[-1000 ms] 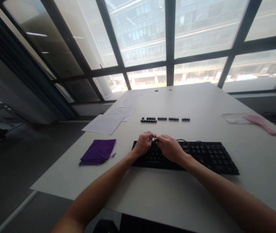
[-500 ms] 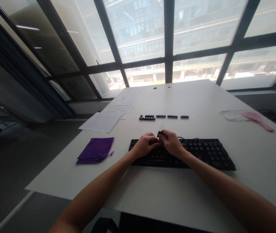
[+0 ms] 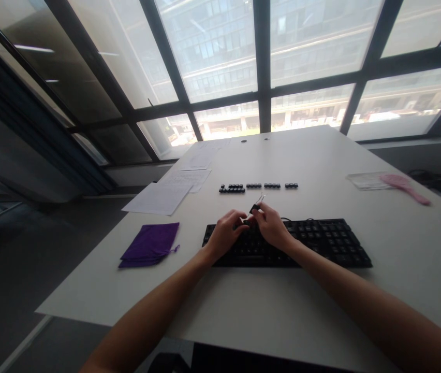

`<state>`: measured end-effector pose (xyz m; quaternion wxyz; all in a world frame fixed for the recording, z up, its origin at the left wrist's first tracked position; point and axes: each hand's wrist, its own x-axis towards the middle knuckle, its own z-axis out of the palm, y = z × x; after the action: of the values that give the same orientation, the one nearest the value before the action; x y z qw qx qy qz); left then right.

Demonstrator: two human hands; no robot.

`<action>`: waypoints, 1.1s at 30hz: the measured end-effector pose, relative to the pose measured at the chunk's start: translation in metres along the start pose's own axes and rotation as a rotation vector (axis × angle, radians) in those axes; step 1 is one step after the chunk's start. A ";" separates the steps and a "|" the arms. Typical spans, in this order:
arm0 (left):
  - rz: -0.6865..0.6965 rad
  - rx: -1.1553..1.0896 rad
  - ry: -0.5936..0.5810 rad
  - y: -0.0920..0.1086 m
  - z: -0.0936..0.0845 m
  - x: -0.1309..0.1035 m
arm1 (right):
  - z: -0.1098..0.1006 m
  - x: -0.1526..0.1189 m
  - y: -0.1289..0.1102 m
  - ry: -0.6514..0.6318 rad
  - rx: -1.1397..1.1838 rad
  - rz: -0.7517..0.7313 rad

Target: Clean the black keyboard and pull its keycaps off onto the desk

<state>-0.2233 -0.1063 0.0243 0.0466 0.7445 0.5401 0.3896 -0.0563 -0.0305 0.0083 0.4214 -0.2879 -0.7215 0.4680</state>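
Note:
A black keyboard (image 3: pixel 321 241) lies across the table in front of me. Over its upper left half, my right hand (image 3: pixel 270 226) grips a keycap puller (image 3: pixel 255 208), whose dark body and thin wire ends poke out past the fingertips. Facing it, my left hand (image 3: pixel 225 232) is closed at the fingertips around a small black keycap (image 3: pixel 246 223), just below the puller. Both hands almost meet, and they hide part of the keys. Behind the keyboard, loose black keycaps (image 3: pixel 232 189) sit in short rows.
A purple drawstring pouch (image 3: pixel 149 245) rests left of the keyboard. Printed sheets (image 3: pixel 160 197) lie behind it. On the right are a clear plastic bag (image 3: pixel 364 181) and a pink hairbrush-like object (image 3: pixel 405 187). Large windows stand beyond the white table (image 3: pixel 309 155).
The puller has tilted and shows more clearly between my hands. My left fingertips have drawn slightly down and away from it. The whole view has shifted a little.

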 end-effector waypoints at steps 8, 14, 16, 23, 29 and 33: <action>0.124 0.030 -0.041 -0.002 0.002 0.000 | -0.002 0.002 -0.001 0.018 -0.027 -0.029; 0.133 -0.016 -0.022 -0.003 0.002 -0.002 | -0.001 0.003 0.002 -0.011 -0.026 -0.007; 0.123 -0.043 -0.008 0.000 0.000 -0.001 | -0.001 0.003 0.002 -0.008 -0.002 -0.003; -0.116 -0.042 0.098 -0.015 -0.008 0.033 | 0.000 0.003 0.000 0.023 0.072 0.021; -0.206 0.093 -0.072 -0.060 0.018 0.079 | 0.000 0.005 0.003 0.039 0.066 0.015; -0.140 0.200 -0.181 -0.076 0.035 0.098 | 0.001 0.005 0.004 0.028 0.081 0.013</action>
<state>-0.2483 0.0199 0.0153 0.0479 0.7382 0.6203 0.2608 -0.0591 -0.0254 0.0066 0.4395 -0.2821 -0.6941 0.4954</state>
